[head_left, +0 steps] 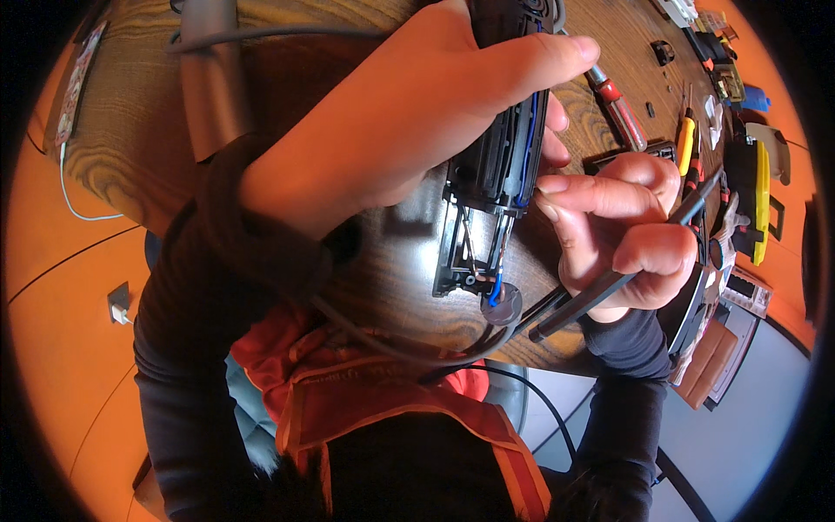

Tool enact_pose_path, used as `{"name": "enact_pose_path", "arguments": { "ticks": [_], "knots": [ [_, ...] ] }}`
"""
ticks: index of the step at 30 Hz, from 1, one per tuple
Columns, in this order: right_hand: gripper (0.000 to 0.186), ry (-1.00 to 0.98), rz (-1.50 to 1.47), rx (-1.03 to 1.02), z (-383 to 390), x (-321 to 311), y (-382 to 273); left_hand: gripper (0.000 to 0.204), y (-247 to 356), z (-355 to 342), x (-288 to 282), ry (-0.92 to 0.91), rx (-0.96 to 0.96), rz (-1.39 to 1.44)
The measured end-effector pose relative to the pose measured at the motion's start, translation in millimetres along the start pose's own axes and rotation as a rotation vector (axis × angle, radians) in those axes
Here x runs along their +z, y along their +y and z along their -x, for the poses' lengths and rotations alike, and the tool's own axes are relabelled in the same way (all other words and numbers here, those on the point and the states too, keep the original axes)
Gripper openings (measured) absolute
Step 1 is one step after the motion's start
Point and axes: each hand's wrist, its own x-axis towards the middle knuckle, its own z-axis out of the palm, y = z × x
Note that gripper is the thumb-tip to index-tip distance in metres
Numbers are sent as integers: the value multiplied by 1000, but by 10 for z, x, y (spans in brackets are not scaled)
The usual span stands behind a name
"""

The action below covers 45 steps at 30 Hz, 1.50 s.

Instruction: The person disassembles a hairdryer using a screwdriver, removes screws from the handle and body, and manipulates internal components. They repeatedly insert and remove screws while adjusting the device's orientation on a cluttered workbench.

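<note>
Head view: the left hand (pixel 435 96) is gripping the black housing (pixel 494 165) above the counter (pixel 287 96); the right hand (pixel 631 217) is holding a dark rod (pixel 583 306). Tugging the grey cable (pixel 409 355) risks straining the blue wire (pixel 497 293).

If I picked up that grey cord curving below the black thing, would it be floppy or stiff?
The grey cord would probably feel bendy but a little springy, because it makes a wide, smooth curve. The blue wire near its end looks much thinner, so a hard tug might strain it where it meets the black frame.
</note>
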Motion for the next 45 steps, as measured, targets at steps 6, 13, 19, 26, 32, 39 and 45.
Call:
{"name": "enact_pose_path", "arguments": {
  "ticks": [6,13,19,26,32,39,45],
  "knots": [
    [46,-85,108,-72,-32,-36,-10,36,17,47,176,187,-58,-128],
    [45,6,91,-90,-19,14,27,35,-40,21,138,148,-6,-96],
    [44,77,-40,-32,16,78,30,34,-167,-21,19,-19,135,-8],
    [44,123,-120,-19,27,119,38,34,-58,20,-16,-120,42,157],
    [44,139,-139,4,58,150,40,34,-158,39,42,-24,112,17],
    [32,198,-494,47,-60,-69,114,37,-190,-65,-68,-78,54,162],
    [28,204,-596,180,51,-181,20,36,-375,-115,18,266,261,-204]
  ]
}}
